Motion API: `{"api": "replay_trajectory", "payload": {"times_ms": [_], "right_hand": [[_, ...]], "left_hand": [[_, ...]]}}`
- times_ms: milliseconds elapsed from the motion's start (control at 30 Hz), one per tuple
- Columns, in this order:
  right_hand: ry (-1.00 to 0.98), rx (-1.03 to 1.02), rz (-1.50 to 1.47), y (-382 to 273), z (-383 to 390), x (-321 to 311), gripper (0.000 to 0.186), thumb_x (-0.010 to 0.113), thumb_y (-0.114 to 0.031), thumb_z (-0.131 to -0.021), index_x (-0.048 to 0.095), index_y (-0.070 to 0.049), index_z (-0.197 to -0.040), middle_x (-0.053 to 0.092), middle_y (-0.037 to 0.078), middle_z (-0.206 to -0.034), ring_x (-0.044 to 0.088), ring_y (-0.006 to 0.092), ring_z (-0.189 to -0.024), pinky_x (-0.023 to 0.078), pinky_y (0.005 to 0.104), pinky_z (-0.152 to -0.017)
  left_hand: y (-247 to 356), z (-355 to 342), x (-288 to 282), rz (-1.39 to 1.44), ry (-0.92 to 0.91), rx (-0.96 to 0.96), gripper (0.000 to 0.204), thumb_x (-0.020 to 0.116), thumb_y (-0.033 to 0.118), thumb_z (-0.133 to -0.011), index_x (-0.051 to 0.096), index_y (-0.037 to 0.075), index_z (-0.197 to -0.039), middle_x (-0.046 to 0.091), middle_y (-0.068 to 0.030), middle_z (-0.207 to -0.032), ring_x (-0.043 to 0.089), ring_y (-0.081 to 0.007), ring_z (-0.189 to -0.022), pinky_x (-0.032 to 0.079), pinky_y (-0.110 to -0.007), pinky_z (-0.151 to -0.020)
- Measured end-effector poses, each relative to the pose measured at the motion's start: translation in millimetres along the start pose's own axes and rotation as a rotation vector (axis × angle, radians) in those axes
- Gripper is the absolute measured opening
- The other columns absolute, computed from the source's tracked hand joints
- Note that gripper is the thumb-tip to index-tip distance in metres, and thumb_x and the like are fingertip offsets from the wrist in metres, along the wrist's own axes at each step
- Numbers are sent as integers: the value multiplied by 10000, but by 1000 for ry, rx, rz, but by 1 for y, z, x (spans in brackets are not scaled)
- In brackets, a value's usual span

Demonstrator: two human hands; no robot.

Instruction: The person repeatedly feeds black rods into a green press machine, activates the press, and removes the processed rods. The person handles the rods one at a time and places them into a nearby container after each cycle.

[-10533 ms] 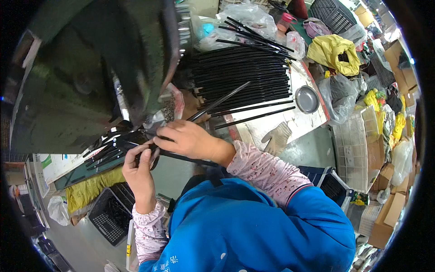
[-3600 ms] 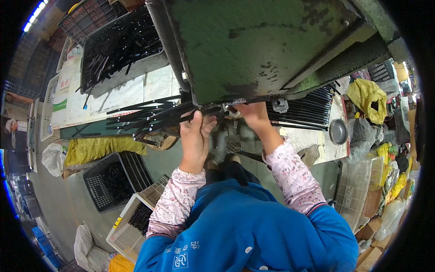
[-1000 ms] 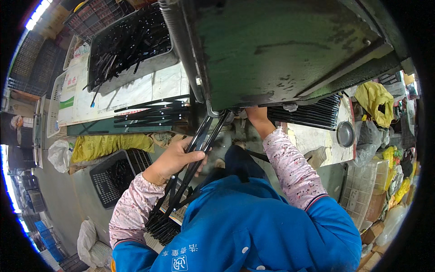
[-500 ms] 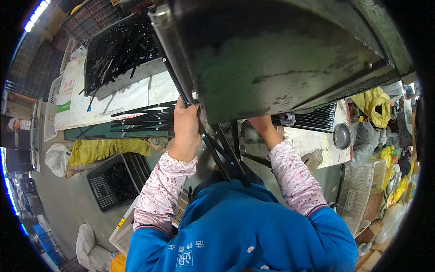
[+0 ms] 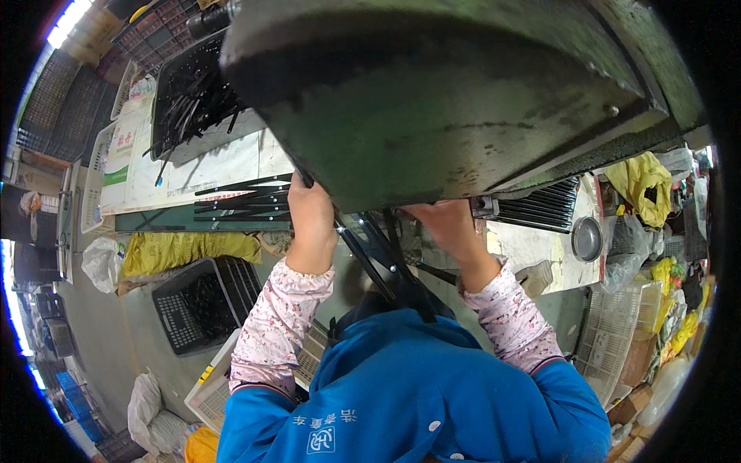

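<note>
The upper middle of the view is filled by a green machine housing, by which the working area beneath it and parts of both hands are covered. The left hand is held at the housing's lower left corner, beside a black bar whose upper length is cut off by the metal; its fingertips are hidden, so whether they are clamped on the bar or apart cannot be told. The right hand is reached under the lower edge, its fingers likewise concealed, and their state cannot be told. Between the hands, riveted black bars are seen slanting down toward the blue jacket, their upper ends lost under the housing and their lower ends hard to separate from dark clothing. At the left, more crossed black bars are laid on the table edge, partly covered by the left hand. Behind them, a grey bin of loose black pieces is partly blocked by the housing. At the right, a row of black rods is overlapped by it, near a round grey dish.
</note>
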State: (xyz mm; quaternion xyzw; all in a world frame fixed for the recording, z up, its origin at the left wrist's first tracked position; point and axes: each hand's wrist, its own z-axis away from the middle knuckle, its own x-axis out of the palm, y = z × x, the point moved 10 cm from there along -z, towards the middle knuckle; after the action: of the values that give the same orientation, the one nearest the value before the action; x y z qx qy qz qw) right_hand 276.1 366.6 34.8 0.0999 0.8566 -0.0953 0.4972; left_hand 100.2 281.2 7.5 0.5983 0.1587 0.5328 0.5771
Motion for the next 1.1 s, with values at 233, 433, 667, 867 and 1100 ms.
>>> {"api": "replay_trajectory", "payload": {"times_ms": [233,433,667,867,1100], "right_hand": [[103,269,-607,-1,-24,-16,320,619,-163,-852,656,-236,-1160,650,107,-887,624,291,-858,505,361,-784],[-95,348,-602,-6,-16,-27,262,728,-251,-779,683,-126,-1005,666,130,-991,630,300,-937,508,358,-796],[102,-5,-159,-25,-31,-66,190,740,-85,-690,724,-59,-877,690,57,-910,655,258,-837,512,348,-751],[104,143,-409,-17,-36,-61,174,752,-59,-708,706,-6,-866,696,100,-885,660,273,-820,516,336,-743],[35,68,-323,-14,-27,-41,176,657,-175,-814,722,-145,-974,669,31,-1018,644,228,-886,516,322,-723]], "left_hand": [[-8,27,-10,145,-66,-43,186,527,24,-905,510,18,-1091,599,-70,-880,599,-163,-676,513,-266,-569],[-8,39,-16,105,-148,12,197,566,-34,-858,446,37,-997,609,-112,-893,655,-217,-711,592,-331,-628],[-3,34,-15,20,-170,-37,199,576,-18,-861,422,40,-974,595,-106,-874,672,-242,-734,597,-354,-610],[-5,33,-15,-12,-194,-86,170,562,14,-874,435,37,-986,609,-105,-869,670,-215,-677,587,-308,-562],[-6,31,-14,13,-135,-103,170,568,36,-868,435,53,-972,591,-79,-722,646,-201,-566,450,-226,-404]]}}
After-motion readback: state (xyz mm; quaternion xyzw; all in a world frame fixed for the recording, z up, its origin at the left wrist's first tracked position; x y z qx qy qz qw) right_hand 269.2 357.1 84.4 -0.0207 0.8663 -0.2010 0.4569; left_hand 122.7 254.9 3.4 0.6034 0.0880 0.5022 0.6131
